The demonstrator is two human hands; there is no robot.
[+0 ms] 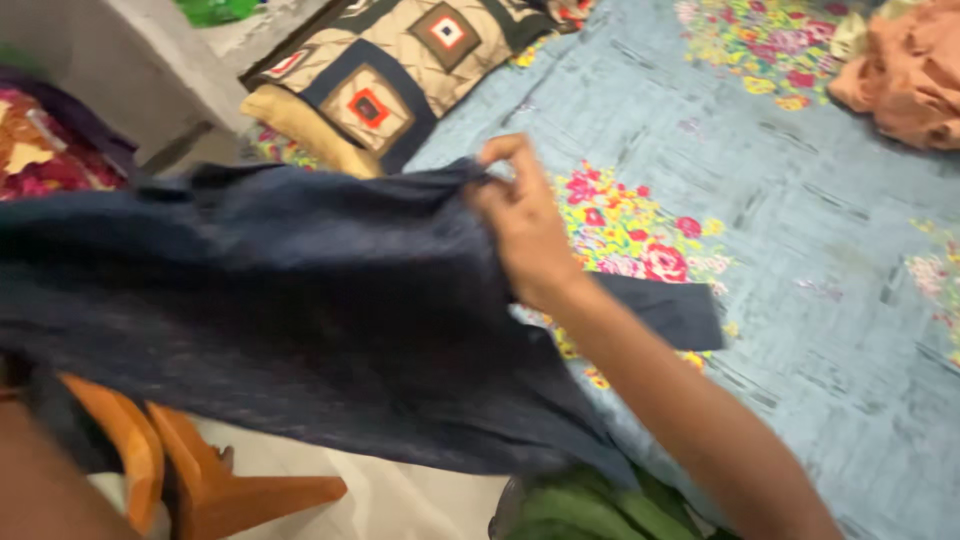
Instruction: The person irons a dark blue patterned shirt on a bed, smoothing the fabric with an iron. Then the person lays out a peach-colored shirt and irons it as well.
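Blurred at the bottom left corner, closest to the lens, a bare forearm (40, 480) is filling the frame edge; its hand is lying hidden behind the dark navy garment (260, 300), so whether that left hand is gripping the cloth cannot be told. Spreading wide across the left half of the view, the navy garment is hanging lifted above the bed, one sleeve (665, 310) trailing down onto the bedsheet (800, 250).

Reaching in from the lower right, the right hand (525, 225) is pinching the garment's upper edge, thumb and fingers closing tightly on a fold of the fabric. Its forearm is crossing over the sleeve and the near edge of the bedsheet.

Taking the navy garment as the landmark: beyond it and to its right, the pale blue bedsheet with bright floral clusters is covering the bed. Directly beyond the garment's top edge, a patchwork pillow (390, 70) with square motifs in red, navy and beige is lying at the head of the bed. Far to the garment's upper right, a heap of peach-coloured cloth (900, 70) is sitting on the sheet, well apart from the hand. Just left of the garment's upper corner, a red and gold patterned fabric (45, 150) is showing. Below the garment, an orange wooden stool (220, 480) is standing on the pale floor, and just below the garment's lower right hem, green cloth (590, 510) is bunching in a dark container.
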